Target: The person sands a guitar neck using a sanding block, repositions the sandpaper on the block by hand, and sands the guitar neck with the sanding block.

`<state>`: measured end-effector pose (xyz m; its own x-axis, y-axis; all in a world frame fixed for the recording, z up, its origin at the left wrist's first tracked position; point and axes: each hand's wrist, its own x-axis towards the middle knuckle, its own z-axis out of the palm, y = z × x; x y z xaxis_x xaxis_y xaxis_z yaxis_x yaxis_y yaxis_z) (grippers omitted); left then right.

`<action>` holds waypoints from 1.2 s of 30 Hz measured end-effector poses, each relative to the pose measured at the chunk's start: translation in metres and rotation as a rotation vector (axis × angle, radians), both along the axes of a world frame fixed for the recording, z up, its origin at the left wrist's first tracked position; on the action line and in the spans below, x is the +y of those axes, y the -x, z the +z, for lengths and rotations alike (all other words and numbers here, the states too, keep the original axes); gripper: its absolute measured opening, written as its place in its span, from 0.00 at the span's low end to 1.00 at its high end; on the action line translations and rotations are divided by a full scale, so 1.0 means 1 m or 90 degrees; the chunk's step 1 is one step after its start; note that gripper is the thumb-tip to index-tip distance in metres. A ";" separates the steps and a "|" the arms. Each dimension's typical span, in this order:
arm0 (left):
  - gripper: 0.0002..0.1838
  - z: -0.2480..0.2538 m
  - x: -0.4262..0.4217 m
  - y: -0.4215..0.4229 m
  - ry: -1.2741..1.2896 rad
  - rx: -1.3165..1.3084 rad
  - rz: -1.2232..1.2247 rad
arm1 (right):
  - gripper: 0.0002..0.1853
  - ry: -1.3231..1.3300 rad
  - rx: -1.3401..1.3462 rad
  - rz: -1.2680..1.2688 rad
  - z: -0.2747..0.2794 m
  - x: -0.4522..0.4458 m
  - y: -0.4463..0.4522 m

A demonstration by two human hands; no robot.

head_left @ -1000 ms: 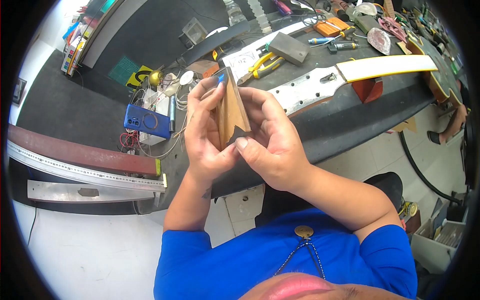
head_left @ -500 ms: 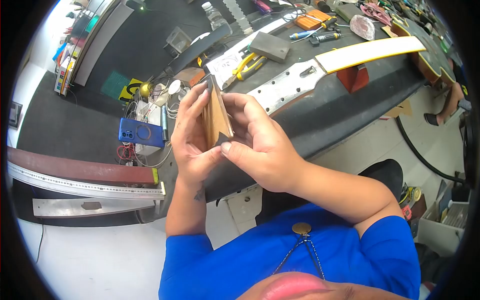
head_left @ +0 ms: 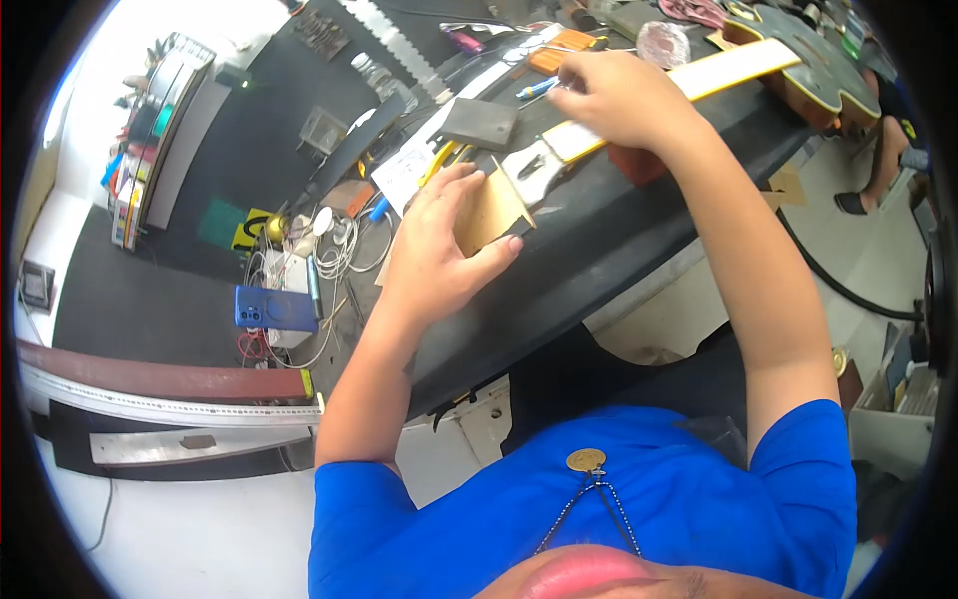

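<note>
My left hand [head_left: 439, 240] grips a tan wooden block [head_left: 481, 215] with a dark sheet, like sandpaper, folded at its edges. Fingers lie along the far side and the thumb presses the near edge. Beyond the block runs a guitar neck with a white, yellow-edged fingerboard [head_left: 738, 75] and a pale headstock [head_left: 534, 172]. My right hand [head_left: 624, 100] reaches over the fingerboard towards the tools, palm down. Its thumb and bent forefinger are apart; the other fingers are partly hidden. A blue pen-like tool [head_left: 539, 88] lies beside its fingertips.
A dark grey block [head_left: 479, 122] and yellow pliers [head_left: 439, 160] lie behind the headstock. A red support [head_left: 636, 165] stands under the neck. To the left are a blue phone [head_left: 276, 308], tangled cables [head_left: 344, 245] and a long steel ruler [head_left: 180, 401]. A guitar body [head_left: 813, 75] is far right.
My right hand has let go of the block and moved up and right over the fingerboard. My left hand keeps the block and has shifted right. The view has turned slightly.
</note>
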<state>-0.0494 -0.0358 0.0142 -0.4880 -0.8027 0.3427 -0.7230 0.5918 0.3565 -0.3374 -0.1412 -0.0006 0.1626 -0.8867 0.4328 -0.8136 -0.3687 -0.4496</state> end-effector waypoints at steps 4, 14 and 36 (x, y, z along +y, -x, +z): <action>0.43 -0.021 0.001 0.009 0.019 0.014 0.036 | 0.30 -0.105 0.085 0.004 0.023 0.016 0.000; 0.43 -0.023 -0.007 0.019 -0.001 0.030 0.029 | 0.23 -0.082 0.049 0.039 0.024 0.019 0.006; 0.40 -0.025 -0.015 0.017 -0.008 0.065 0.011 | 0.23 -0.060 0.027 0.098 0.023 0.024 0.016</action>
<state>-0.0663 -0.0505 -0.0110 -0.4375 -0.8152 0.3795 -0.6926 0.5747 0.4359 -0.3538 -0.1173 0.0227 0.3155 -0.8864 0.3387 -0.7701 -0.4477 -0.4545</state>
